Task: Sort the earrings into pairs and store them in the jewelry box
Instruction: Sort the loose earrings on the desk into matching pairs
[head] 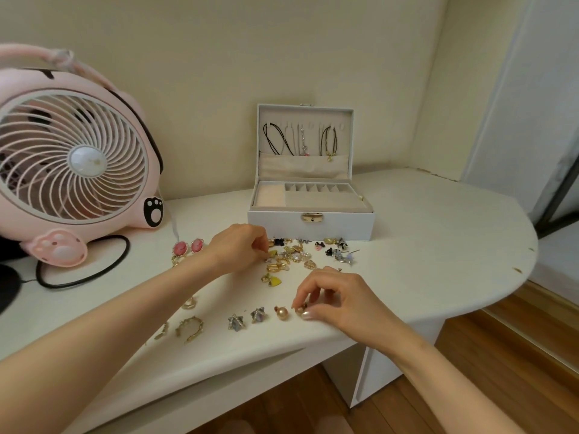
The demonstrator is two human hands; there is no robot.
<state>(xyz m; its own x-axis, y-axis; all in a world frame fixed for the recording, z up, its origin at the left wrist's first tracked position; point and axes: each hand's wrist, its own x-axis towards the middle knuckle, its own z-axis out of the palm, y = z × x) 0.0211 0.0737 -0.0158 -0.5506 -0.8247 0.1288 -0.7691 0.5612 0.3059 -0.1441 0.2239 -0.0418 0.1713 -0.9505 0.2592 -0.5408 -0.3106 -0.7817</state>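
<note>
A white jewelry box (pixel 341 225) stands open at the back of the desk, with necklaces hanging in its lid. In front of it lies a loose heap of earrings (pixel 300 253). My left hand (pixel 238 247) reaches into the heap's left side, fingertips pinched on a small yellow earring (pixel 272 254). My right hand (pixel 335 297) rests near the front edge, pinching a gold ball earring (pixel 301 309) beside its twin (pixel 282 312). Two grey star earrings (pixel 247 318), two gold cuffs (pixel 189 328) and two pink round earrings (pixel 188 246) lie in pairs.
A pink desk fan (pixel 73 158) with a black cable (pixel 94 270) fills the left side. A yellow heart earring (pixel 272 280) lies between my hands. The white desk (pixel 438 245) curves off at the right, above a wooden floor.
</note>
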